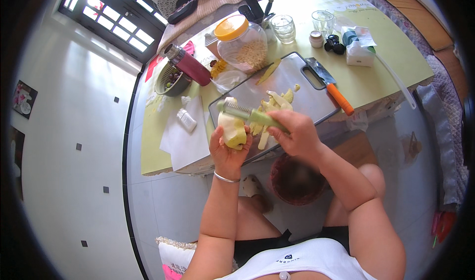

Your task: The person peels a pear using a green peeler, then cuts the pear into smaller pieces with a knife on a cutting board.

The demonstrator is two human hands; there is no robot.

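My left hand (229, 152) grips a partly peeled pear (232, 130), its upper part pale and bare, with yellow-green skin left near the bottom. In my right hand (298, 134) is a green-handled peeler (262, 118), its toothed metal head lying across the upper part of the pear. Both are held above the near edge of a grey-rimmed cutting board (294, 77). Strips of peel (278, 101) lie heaped on the board behind the peeler, and a longer strip rests near its far edge. A knife (338, 97) with an orange handle lies over the board's right side.
Beyond the board stands a yellow-lidded jar (243, 47), with a red thermos (190, 66) and a basket (170, 80) to its left. Glasses (283, 30) and a tissue pack (359, 52) are farther back. Below the table edge sits a dark red bin (297, 181) between my legs.
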